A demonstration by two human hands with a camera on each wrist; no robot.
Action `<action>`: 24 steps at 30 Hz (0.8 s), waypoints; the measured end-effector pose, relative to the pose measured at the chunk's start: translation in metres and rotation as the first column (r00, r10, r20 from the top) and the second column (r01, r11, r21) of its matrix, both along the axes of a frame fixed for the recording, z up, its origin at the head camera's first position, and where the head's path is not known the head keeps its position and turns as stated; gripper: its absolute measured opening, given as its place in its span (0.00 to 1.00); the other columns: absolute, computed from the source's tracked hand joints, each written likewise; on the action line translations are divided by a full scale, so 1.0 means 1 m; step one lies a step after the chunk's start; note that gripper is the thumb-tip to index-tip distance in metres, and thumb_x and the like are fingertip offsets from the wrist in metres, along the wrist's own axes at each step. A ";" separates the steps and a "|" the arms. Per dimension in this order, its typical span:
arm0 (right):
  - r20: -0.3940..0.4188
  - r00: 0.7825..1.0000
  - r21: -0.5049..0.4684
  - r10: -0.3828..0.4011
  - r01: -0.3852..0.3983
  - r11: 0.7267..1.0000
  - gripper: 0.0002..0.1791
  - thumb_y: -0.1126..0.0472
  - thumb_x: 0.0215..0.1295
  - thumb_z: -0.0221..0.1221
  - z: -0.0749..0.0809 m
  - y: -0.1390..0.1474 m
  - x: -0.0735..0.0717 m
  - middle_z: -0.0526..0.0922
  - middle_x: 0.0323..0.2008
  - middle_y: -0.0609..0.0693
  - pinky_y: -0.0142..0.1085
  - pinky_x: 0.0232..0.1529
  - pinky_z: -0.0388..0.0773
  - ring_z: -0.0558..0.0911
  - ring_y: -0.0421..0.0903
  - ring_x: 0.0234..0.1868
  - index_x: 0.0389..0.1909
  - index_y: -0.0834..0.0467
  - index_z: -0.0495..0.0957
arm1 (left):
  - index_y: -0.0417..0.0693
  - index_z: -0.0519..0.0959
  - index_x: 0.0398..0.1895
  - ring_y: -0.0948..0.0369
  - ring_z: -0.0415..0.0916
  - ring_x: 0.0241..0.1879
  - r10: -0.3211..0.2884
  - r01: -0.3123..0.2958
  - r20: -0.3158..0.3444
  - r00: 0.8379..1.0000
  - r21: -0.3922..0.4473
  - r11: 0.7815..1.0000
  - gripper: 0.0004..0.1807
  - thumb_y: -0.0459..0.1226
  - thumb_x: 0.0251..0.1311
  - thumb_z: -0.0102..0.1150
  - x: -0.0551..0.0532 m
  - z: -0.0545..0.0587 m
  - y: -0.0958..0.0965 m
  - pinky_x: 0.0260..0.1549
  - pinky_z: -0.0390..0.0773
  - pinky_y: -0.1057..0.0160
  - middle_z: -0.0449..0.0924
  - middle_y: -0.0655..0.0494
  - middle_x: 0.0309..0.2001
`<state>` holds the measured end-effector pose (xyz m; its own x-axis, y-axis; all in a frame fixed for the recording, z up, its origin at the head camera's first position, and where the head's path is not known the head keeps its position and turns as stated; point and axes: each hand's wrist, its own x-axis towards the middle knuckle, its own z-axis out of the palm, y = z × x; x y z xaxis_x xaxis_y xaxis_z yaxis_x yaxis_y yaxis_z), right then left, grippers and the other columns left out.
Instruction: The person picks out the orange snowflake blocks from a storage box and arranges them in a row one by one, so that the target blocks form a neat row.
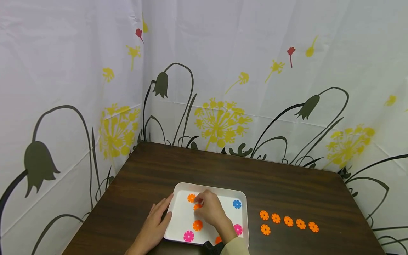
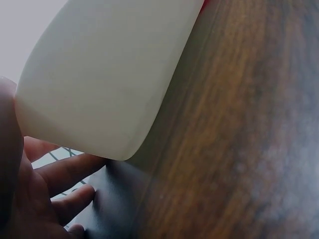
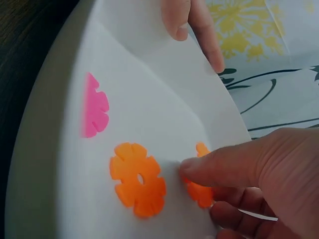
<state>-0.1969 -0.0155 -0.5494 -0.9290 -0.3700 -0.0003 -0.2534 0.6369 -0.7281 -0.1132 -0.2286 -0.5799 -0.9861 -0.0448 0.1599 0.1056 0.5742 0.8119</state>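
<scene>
A shallow white tray (image 1: 178, 212) stands on the dark table, with flower-shaped discs spread inside it. My right hand (image 1: 210, 209) reaches into the tray and pinches an orange flower disc (image 3: 199, 191) between thumb and fingers; the fingers partly cover it. Close by lies another orange disc (image 3: 137, 179), and a pink disc (image 3: 97, 107) is farther along. At the tray's left side, my left hand (image 1: 154, 223) holds the rim, its thumb over the edge and the other fingers along the outside. The left wrist view shows those fingers (image 2: 70, 174) loosely bent by the tray's corner.
Right of the tray, several orange discs (image 1: 288, 221) form a row on the table (image 1: 287, 191), with a single orange disc (image 1: 265, 230) below its left end. A blue disc (image 1: 237, 204) lies in the tray's right part. A flower-patterned curtain (image 1: 204, 71) hangs behind.
</scene>
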 end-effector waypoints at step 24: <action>-0.079 0.997 0.106 0.006 0.003 0.994 0.12 0.73 0.49 0.77 -0.001 -0.004 0.005 0.75 0.31 0.45 0.33 0.37 0.81 0.73 0.40 0.31 0.32 0.58 0.88 | 0.53 0.68 0.80 0.34 0.61 0.78 -0.007 0.007 0.017 1.000 0.005 1.000 0.32 0.34 0.75 0.58 -0.001 -0.001 -0.001 0.77 0.46 0.27 0.72 0.43 0.75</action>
<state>-0.1917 -0.0195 -0.5502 -0.9271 -0.3732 0.0344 -0.3088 0.7087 -0.6344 -0.1139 -0.2293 -0.5813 -0.9890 -0.0391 0.1427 0.0953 0.5695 0.8165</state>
